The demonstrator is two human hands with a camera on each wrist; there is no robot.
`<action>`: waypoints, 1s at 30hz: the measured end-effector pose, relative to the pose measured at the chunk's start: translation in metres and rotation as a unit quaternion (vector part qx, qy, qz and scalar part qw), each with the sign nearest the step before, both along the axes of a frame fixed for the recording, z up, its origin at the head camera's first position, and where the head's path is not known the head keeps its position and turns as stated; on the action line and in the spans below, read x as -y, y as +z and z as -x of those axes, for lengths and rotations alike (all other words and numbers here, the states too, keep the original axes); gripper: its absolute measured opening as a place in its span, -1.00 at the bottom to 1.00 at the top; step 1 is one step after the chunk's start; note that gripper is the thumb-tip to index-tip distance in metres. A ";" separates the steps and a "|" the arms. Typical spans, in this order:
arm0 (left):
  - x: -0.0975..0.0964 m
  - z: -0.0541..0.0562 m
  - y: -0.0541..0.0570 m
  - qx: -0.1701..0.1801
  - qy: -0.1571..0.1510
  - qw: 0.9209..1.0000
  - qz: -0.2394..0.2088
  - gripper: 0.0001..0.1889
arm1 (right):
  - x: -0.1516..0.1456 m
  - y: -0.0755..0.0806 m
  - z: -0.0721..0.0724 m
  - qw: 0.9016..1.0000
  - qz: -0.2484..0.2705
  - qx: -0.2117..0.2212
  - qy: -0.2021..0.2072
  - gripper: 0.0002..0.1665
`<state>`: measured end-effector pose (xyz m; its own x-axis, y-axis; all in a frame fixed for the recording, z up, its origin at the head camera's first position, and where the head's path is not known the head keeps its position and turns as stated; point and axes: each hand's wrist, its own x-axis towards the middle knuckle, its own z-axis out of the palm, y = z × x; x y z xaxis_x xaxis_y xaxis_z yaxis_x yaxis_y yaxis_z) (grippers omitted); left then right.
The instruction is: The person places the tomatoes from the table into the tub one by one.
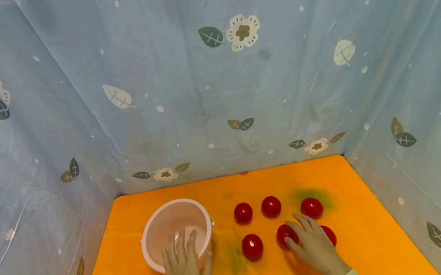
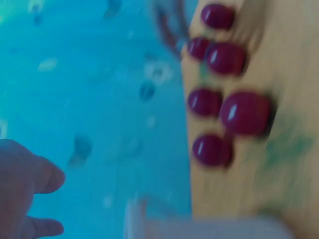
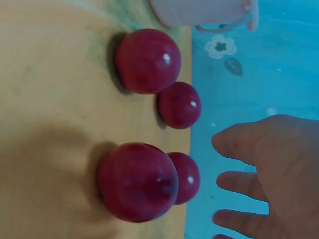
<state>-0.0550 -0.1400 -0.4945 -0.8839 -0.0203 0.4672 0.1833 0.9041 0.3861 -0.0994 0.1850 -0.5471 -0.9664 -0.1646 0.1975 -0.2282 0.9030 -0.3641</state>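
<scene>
My right hand [image 1: 315, 246] is over the right part of the orange table, its fingers spread and its fingertips close to a shiny red ball [image 1: 284, 236]. In the right wrist view, the fingers [image 3: 244, 186] stand apart from the nearest red balls with nothing between them. Another red ball [image 1: 329, 235] is partly hidden behind that hand. On the left stands a pale pink bucket [image 1: 151, 256] with a handle. My left hand [image 1: 186, 270], fingers extended, overlaps the bucket's near side in the head view. Its thumb lies by the bucket's right side.
More red balls rest on the orange table [image 1: 366, 248]: one at the far right [image 1: 312, 208], two at the back [image 1: 271, 207], and one front ball [image 1: 252, 247] nearer the bucket. A blue curtain [image 1: 182, 91] with leaves and flowers surrounds the table's back and sides.
</scene>
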 end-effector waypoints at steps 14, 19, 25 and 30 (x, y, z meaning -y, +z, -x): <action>0.107 0.035 -0.019 0.122 0.168 0.910 -0.360 -0.28 | 0.074 -0.004 0.041 0.990 0.010 0.075 0.119 -0.40; 0.107 0.045 -0.030 0.146 0.147 0.852 -0.482 -0.26 | 0.094 -0.023 0.044 0.984 -0.001 0.108 0.142 -0.25; 0.106 0.048 -0.037 0.163 0.145 0.837 -0.501 -0.30 | 0.104 -0.046 0.037 0.981 -0.011 0.115 0.155 -0.24; 0.112 0.049 -0.037 0.177 0.141 0.842 -0.490 -0.32 | 0.110 -0.051 0.035 0.983 -0.021 0.089 0.160 -0.33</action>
<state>-0.1041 -0.2523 -0.5316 -0.8598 -0.4746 -0.1886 -0.2693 0.1074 0.9571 -0.1342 0.0749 -0.5983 -0.8824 -0.4702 0.0155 -0.4388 0.8107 -0.3875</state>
